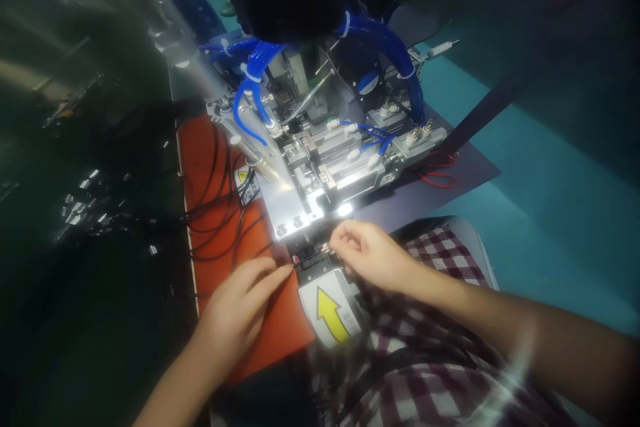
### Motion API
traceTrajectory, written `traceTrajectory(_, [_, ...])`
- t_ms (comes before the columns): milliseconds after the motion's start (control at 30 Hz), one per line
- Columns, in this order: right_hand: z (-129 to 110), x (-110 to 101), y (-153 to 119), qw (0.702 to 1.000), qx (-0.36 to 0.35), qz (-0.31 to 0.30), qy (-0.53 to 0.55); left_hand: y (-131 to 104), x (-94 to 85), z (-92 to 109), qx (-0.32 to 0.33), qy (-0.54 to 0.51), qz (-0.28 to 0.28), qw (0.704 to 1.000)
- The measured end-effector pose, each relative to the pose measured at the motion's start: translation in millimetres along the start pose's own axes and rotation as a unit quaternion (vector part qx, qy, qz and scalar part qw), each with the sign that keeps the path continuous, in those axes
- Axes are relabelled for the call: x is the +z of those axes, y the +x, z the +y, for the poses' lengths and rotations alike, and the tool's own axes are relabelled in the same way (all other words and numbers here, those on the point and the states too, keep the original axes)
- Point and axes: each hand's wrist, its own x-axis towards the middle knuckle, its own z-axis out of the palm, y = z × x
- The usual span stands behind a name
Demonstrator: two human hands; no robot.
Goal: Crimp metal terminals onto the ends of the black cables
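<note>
Near the front of a metal machine (pixel 345 173), both of my hands are closed in a pinch. My left hand (pixel 240 300) grips a thin black cable (pixel 313 258) between its fingertips, over the orange mat. At the cable's other end, my right hand (pixel 367 253) pinches its small light-coloured tip, whose exact shape is too small to make out. The short stretch of cable between the hands runs over a dark block (pixel 313 273) in front of the machine. Just below sits a white cover (pixel 327 307) with a yellow arrow on it.
Several loose black cables (pixel 213 213) lie on the orange mat (pixel 200 153) at left, beside a small warning label (pixel 243 178). Blue tubes (pixel 263 60) arch over the machine. A pile of shiny small parts (pixel 87 203) is at far left. Red wire (pixel 440 173) loops at right.
</note>
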Motion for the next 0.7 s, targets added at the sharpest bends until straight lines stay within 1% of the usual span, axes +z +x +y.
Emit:
traceTrajectory(67, [-0.3,-0.4,-0.1,1.0,-0.003,0.004,-0.008,3.1,-0.6,-4.5,0.025,0.021,0.009,0.999])
traceTrajectory(133, [-1.2,-0.8,0.0,1.0,0.001,0.004,-0.008,4.0,0.2,-6.8,0.037,0.021,0.018,0.999])
traceTrajectory(300, [-1.5,0.6,2.4,1.0,0.024,-0.001,0.019,-0.8,4.7,-3.0,0.017,0.002,0.021,1.0])
traceTrajectory(367, [0.0,2.0,3.5,0.999,0.023,0.002,0.036,-1.6,6.1,-1.1,0.015,0.005,0.026,1.0])
traceTrajectory(500, [2.7,4.6,4.3,0.997,0.013,-0.014,0.072,0.0,7.4,0.1,0.015,0.01,0.033,0.999])
traceTrajectory(700, [0.9,7.3,4.9,1.0,0.009,-0.002,0.02,-0.4,7.8,-0.3,0.022,0.011,0.032,0.999])
